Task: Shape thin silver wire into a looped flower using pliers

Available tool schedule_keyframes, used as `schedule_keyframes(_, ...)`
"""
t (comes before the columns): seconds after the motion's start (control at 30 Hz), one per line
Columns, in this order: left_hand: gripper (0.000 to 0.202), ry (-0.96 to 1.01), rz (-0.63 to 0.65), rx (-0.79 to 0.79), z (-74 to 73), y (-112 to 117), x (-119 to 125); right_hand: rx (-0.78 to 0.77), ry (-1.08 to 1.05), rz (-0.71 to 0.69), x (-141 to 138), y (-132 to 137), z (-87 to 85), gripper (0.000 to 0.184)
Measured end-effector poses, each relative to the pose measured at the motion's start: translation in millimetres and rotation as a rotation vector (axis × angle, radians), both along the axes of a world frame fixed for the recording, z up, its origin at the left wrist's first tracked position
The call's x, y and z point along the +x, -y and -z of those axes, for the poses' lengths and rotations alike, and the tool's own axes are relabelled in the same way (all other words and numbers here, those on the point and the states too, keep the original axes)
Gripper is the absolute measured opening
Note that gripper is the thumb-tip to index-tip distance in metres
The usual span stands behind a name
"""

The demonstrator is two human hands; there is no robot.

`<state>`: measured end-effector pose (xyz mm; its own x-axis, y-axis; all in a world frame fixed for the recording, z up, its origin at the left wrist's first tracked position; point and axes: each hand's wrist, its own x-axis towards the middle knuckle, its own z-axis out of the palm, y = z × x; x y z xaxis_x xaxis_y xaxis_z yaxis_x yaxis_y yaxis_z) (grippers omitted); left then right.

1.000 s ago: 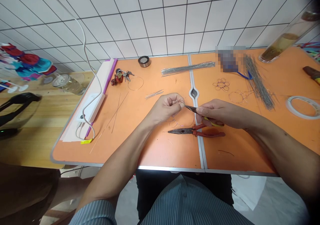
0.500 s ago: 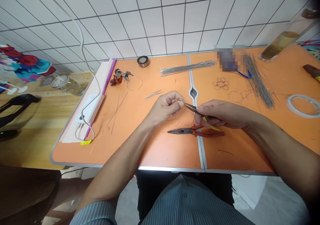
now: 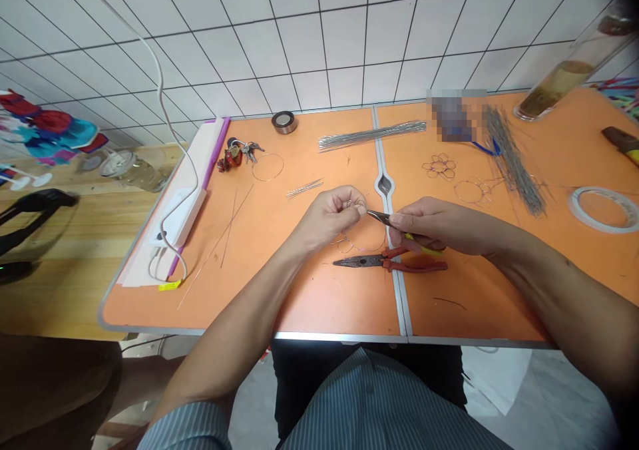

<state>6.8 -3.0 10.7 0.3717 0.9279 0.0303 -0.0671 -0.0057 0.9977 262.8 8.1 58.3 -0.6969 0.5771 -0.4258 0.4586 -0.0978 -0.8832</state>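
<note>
Between thumb and fingers, my left hand [image 3: 339, 209] pinches a thin wire, and wire loops [image 3: 348, 243] hang below it. My right hand [image 3: 434, 225] is closed around yellow-handled pliers [image 3: 380, 218]. Their jaws point left and meet the wire close to my left fingertips; the exact bite is too small to see. Below both hands, red-handled long-nose pliers [image 3: 364, 261] lie on the orange table. A short piece of wire [image 3: 449, 301] lies nearer the front edge.
Wire bundles lie at the back [image 3: 372, 135] and right [image 3: 516, 164], near a wire flower [image 3: 439, 166]. Tape [image 3: 284, 122], keys [image 3: 244, 150], a power strip [image 3: 186, 217], a tape roll [image 3: 574, 210] and a glass bottle [image 3: 554, 90] stand around. Another person's leg shows lower left.
The jaws of the yellow-handled pliers look closer together now. My hands stay almost in place, while the whole view shifts slightly.
</note>
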Motion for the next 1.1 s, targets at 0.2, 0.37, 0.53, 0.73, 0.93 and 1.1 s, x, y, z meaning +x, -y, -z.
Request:
schedule_keyframes(0.2,0.025,-0.026,-0.005,-0.043,1.6,-0.3,-0.7,0.238,0.076,-0.022,-3.6,4.0,-7.5,0.061)
schedule_keyframes(0.37,0.035,0.017,-0.008,-0.019,-0.6,-1.8,0.6,0.141,0.037,-0.01,-1.8,2.2,-1.3,0.058)
schedule_keyframes(0.53,0.042,0.039,-0.028,0.022,-1.6,-1.9,2.2,-0.11,-0.131,0.048,1.0,-2.0,11.7,0.054)
schedule_keyframes(0.73,0.042,0.056,-0.016,0.05,0.6,-2.6,1.4,-0.254,-0.193,0.059,3.0,-5.2,15.2,0.052)
schedule_keyframes(0.93,0.043,0.044,0.0,0.067,0.0,-2.8,1.8,-0.27,-0.16,0.044,2.5,-5.8,13.8,0.051)
schedule_keyframes(1.1,0.042,0.055,-0.039,0.07,-0.1,-3.3,0.9,-0.237,-0.176,0.056,5.2,-6.2,14.9,0.05)
